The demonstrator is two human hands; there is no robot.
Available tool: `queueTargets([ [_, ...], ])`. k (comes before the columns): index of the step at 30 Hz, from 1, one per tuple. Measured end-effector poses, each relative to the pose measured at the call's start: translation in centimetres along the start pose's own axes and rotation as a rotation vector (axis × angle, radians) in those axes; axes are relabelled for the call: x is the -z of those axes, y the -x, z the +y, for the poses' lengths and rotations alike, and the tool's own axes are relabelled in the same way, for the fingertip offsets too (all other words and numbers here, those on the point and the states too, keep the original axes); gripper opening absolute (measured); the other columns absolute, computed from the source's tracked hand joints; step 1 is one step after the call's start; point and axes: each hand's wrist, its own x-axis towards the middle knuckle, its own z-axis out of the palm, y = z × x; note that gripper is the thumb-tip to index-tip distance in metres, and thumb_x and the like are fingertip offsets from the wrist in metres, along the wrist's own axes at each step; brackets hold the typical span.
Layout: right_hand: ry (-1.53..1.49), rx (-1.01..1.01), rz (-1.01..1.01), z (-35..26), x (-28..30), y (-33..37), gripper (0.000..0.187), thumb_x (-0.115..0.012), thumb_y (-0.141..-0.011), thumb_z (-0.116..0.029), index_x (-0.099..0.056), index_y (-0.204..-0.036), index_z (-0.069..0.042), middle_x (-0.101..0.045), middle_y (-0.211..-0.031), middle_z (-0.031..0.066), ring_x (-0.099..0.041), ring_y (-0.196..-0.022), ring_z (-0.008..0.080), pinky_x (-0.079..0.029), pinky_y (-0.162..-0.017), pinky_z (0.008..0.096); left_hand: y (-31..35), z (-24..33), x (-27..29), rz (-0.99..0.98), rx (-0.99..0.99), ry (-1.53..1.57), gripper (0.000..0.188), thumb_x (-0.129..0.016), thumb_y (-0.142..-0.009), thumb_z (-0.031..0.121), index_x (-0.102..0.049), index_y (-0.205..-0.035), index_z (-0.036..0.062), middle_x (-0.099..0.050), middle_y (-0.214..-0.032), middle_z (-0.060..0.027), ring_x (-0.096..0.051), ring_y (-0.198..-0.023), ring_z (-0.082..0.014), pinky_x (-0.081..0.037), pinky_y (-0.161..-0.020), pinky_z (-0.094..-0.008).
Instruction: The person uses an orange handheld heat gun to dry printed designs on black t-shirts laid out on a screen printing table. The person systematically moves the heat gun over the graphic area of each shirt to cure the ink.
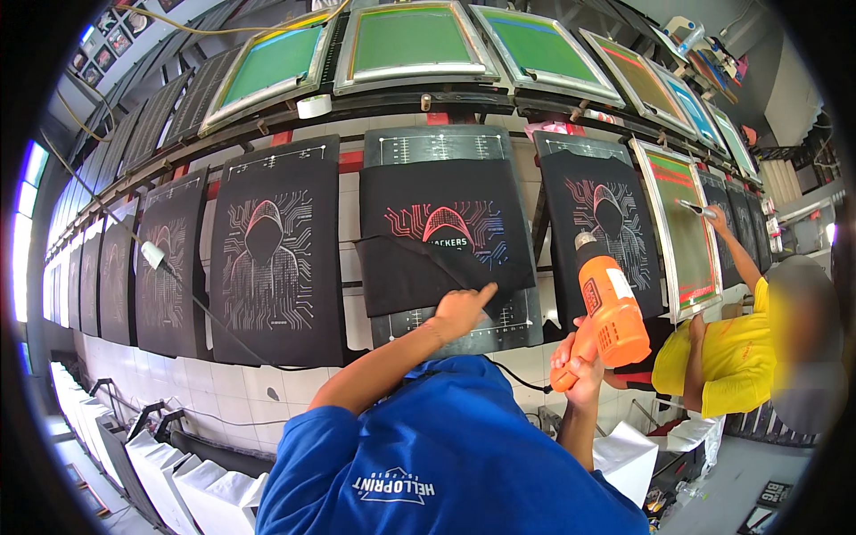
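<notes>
My right hand (pixel 584 364) grips the handle of an orange heat gun (pixel 615 312), its dark nozzle tilted up and away. In front of me a black fabric panel (pixel 437 192) lies on a flat printing board (pixel 437 145), printed with a hooded figure in red, white and blue lines. The panel's near part is folded up over the lower half of the print, hiding it. My left hand (pixel 464 312) is closed at the near edge of that fold, pinching the cloth; some of its fingertips are hidden.
More boards with black printed panels (pixel 276 250) run left and right. Framed green screens (pixel 415 40) stand along the far rack. At right, a person in a yellow shirt (pixel 727 357) works over another screen frame (pixel 682 223). A cable (pixel 214 316) hangs across the left boards.
</notes>
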Motion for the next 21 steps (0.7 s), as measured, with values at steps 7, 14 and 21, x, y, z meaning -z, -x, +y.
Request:
queueTargets([
  [7,0.092,0.016,-0.027,0.3,-1.3,1.1,0.069,-0.072,-0.074,-0.022,-0.039,-0.129,0.001,-0.053,-0.074,0.0063,-0.054,-0.064,0.0157,-0.048,-0.06,0.0297,-4.6,1.6,-0.1,-0.043,0.089,0.228,0.03,-0.056,-0.093,0.017,-0.055,-0.12,0.0054,-0.067,-0.101,-0.0222,-0.065,-0.096,-0.0393,-0.051,-0.085,-0.0497],
  [14,0.033,-0.033,-0.062,1.1,-2.3,1.6,0.068,-0.072,-0.074,-0.021,-0.04,-0.128,0.001,-0.053,-0.074,0.0067,-0.055,-0.064,0.0161,-0.049,-0.062,0.0301,2.1,-1.1,3.9,0.235,-0.072,0.496,0.048,-0.063,-0.089,0.014,-0.052,-0.134,0.005,-0.05,-0.141,-0.0214,-0.049,-0.13,-0.0353,-0.039,-0.109,-0.041],
  [21,0.165,-0.246,-0.19,2.6,-5.9,1.8,0.063,-0.072,-0.076,-0.015,-0.042,-0.13,0.002,-0.055,-0.083,0.0068,-0.059,-0.071,0.0169,-0.05,-0.066,0.0315,22.7,-9.3,20.8,1.198,0.875,-0.153,0.033,-0.059,-0.087,0.005,-0.058,-0.119,-0.0035,-0.06,-0.12,-0.018,-0.056,-0.112,-0.0327,-0.045,-0.096,-0.04],
])
